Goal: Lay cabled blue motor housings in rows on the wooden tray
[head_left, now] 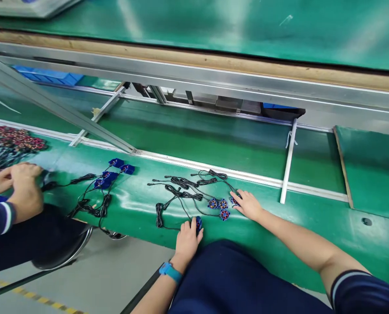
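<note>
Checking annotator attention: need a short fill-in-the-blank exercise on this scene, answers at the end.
The camera wearer's wristband is on the ____ arm.
The left hand touches a round part coloured mainly ____.
Between the left and right hand, ____ other round parts lie untouched.
The tabletop's colour is ____.
Missing words: left; blue; three; green.

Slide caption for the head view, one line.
Left hand and right hand each on a blue part, with three similar parts nearby and bundled black cables on the green bench.
</note>
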A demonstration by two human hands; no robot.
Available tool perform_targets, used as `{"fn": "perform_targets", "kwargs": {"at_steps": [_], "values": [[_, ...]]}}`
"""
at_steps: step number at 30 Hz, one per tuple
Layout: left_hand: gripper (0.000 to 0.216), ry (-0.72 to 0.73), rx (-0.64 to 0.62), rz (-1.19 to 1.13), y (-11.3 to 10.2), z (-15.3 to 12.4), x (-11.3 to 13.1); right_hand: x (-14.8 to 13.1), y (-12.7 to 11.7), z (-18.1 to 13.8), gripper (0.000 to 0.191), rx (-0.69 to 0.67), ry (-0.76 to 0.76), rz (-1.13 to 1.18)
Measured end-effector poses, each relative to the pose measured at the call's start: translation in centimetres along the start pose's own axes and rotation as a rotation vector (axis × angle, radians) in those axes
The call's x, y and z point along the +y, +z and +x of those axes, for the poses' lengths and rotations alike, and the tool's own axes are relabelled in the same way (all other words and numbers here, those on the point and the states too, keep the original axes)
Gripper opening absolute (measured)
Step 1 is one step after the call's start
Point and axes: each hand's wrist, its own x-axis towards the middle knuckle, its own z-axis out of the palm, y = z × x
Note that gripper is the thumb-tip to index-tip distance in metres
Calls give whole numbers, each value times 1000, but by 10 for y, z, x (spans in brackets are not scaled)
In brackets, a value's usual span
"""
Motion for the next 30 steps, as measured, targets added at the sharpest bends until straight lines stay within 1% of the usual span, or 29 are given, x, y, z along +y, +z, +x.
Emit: {"fn": "perform_targets", "kwargs": {"at_steps": [3, 6, 11, 15, 18, 20, 22, 23, 26, 27, 28, 30], "values": [[59, -35, -37, -19, -5, 4, 4, -2, 0, -2, 62, -21, -14, -2], [58, -49, -67, -14, -6, 4, 4, -3, -2, -5, 63, -24, -21, -37], [59, -52, -75, -28, -4, 2, 3, 2, -4, -5, 62, -57, -85, -94], [54, -44, -93, -52, -4, 4, 0, 5, -2, 1, 61, -111, -89, -56], [49, -25, -108, -115, -12, 5, -7, 4, -3, 6, 58, -123, -53, -22], [48, -14, -111, -209, -25, 4, -15, 2, -6, 8, 57, -134, -18, 4], [48, -39, -108, -360, -46, 4, -27, 1, -9, 9, 56, -148, 13, 28], [48, -72, -119, -457, -58, 4, -34, 1, -11, 9, 56, -149, 26, 36], [57, -236, -171, -744, -104, 10, -59, -1, -12, 7, 56, -124, 70, 31], [61, -280, -162, -813, -121, 14, -69, -2, -12, 5, 57, -111, 85, 22], [65, -308, -128, -865, -138, 17, -78, -4, -11, 3, 57, -99, 95, 13], [68, -322, 0, -927, -172, 21, -95, -6, -9, 1, 58, -84, 99, 12]]}}
